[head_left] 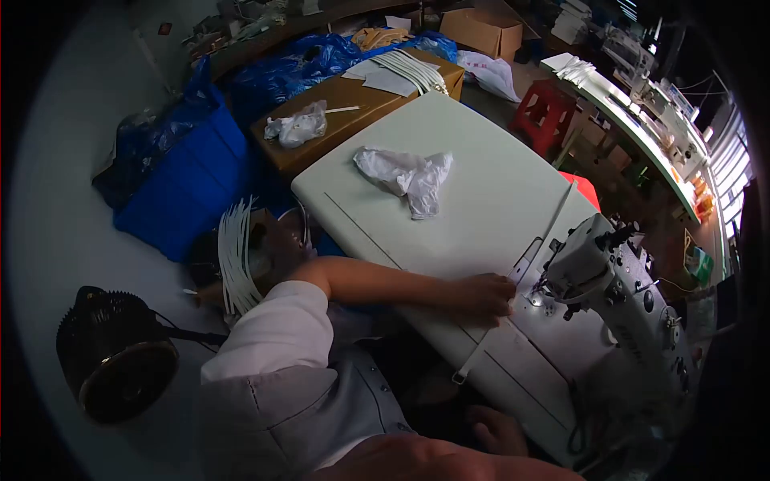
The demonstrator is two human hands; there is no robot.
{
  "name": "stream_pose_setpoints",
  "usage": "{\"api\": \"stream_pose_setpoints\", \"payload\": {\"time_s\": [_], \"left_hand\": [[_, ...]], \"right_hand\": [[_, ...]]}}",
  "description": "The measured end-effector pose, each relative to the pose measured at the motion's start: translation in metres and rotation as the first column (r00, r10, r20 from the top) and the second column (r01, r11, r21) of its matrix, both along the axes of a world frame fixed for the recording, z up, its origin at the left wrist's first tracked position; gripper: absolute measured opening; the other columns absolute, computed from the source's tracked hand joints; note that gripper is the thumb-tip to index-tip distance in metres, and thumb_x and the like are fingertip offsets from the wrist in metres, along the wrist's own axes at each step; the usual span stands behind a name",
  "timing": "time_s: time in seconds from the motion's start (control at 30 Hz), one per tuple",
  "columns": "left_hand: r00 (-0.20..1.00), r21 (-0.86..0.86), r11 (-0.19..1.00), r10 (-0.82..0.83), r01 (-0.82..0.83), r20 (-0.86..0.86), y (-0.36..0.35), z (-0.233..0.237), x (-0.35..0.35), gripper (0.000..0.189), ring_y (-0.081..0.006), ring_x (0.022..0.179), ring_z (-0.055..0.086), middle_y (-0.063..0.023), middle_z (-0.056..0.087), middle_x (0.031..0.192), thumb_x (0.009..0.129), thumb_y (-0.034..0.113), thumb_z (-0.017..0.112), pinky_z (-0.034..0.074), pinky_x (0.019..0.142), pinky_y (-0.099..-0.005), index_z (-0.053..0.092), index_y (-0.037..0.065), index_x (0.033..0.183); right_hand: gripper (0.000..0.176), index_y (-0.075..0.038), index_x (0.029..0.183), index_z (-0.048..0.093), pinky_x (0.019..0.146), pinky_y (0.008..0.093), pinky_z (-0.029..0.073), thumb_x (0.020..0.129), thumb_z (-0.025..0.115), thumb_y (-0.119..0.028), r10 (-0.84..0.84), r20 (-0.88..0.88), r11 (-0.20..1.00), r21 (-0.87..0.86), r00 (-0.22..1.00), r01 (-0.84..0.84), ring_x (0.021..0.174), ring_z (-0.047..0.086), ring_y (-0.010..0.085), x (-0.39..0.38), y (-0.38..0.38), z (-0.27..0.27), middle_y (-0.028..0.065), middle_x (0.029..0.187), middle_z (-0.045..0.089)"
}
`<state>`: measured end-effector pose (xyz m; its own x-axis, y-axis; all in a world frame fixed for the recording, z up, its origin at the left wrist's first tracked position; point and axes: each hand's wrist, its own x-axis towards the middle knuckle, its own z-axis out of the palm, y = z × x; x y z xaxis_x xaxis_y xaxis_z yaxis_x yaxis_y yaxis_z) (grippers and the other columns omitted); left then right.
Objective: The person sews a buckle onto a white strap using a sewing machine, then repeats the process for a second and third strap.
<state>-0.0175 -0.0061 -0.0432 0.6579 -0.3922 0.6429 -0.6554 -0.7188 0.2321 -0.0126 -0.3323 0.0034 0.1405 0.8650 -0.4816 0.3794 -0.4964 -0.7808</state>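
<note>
My left hand (486,297) lies on the white sewing-machine table (481,192), its fingers curled closed over a narrow white strap (480,353) beside the needle area. The strap's near end has a metal buckle (459,377) at the table's front edge. Just right of my fingers stands the sewing machine (589,256), its small lamp lighting the presser foot area. My right hand (497,430) is low, below the table edge near my lap; it is dim, and its fingers and any contents do not show clearly. A crumpled white bag (409,175) rests on the table.
A bundle of white straps (237,260) hangs left of my arm. Nearby are a black fan (116,353) and a blue bin (184,176). Behind the table lie a brown box (281,152) and more straps (413,70). A red stool (544,116) stands farther back.
</note>
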Motion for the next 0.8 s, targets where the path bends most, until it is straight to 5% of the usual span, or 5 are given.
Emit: {"api": "stream_pose_setpoints", "payload": {"time_s": [0.13,0.2,0.4,0.57,0.8], "left_hand": [[0.996,-0.100,0.994,0.035,-0.043,-0.085,-0.027,0.004,-0.066,0.031,-0.0294,0.089,0.051,-0.0107,0.050,0.092,0.069,0.020,0.071,0.044,0.073,-0.0413,0.059,0.008,0.095],[0.994,-0.108,0.990,0.086,-0.093,-0.072,-0.041,0.000,-0.091,0.030,-0.0294,0.090,0.052,-0.0110,0.051,0.093,0.070,0.017,0.071,0.044,0.073,-0.0419,0.059,0.008,0.096],[0.847,-0.583,0.651,0.186,-0.486,-0.498,-0.063,0.003,-0.147,0.035,-0.0245,0.082,0.058,-0.0119,0.056,0.091,0.083,0.018,0.064,0.048,0.071,-0.0354,0.053,0.006,0.114],[0.664,-0.853,-0.126,-0.688,-0.506,-0.292,-0.051,0.051,-0.130,0.035,-0.0237,0.100,0.061,-0.0122,0.059,0.110,0.096,0.015,0.046,0.050,0.086,-0.0327,0.043,0.001,0.128],[0.948,-0.939,-0.287,-0.300,-0.190,-0.100,0.052,0.118,-0.107,0.026,-0.0262,0.106,0.059,-0.0166,0.060,0.111,0.095,0.008,0.043,0.049,0.095,-0.0346,0.050,-0.003,0.118]], "right_hand": [[0.021,0.002,0.101,0.055,0.071,0.0345,0.049,0.092,0.052,-0.017,-0.264,-0.105,0.919,0.274,0.959,0.284,0.084,0.064,0.0244,-0.073,0.062,-0.045,0.0143,0.091,0.066],[0.020,0.001,0.104,0.054,0.063,0.0285,0.047,0.095,0.048,-0.016,-0.547,-0.600,0.681,0.087,0.584,0.727,0.073,0.062,0.0170,-0.096,0.078,-0.058,0.0110,0.083,0.064],[0.019,0.001,0.099,0.057,0.054,0.0219,0.038,0.095,0.046,-0.013,-0.418,-0.573,0.794,0.146,0.705,0.590,0.059,0.048,0.0070,-0.112,0.067,-0.045,0.0019,0.067,0.055],[0.020,0.001,0.098,0.059,0.052,0.0222,0.038,0.095,0.044,-0.011,-0.234,-0.570,0.884,0.211,0.787,0.416,0.059,0.049,0.0069,-0.116,0.074,-0.021,0.0007,0.066,0.054],[0.027,0.002,0.096,0.060,0.048,0.0227,0.033,0.097,0.042,-0.018,-0.244,-0.613,0.874,0.196,0.751,0.444,0.051,0.043,0.0059,-0.117,0.061,-0.004,-0.0005,0.058,0.049]]}}
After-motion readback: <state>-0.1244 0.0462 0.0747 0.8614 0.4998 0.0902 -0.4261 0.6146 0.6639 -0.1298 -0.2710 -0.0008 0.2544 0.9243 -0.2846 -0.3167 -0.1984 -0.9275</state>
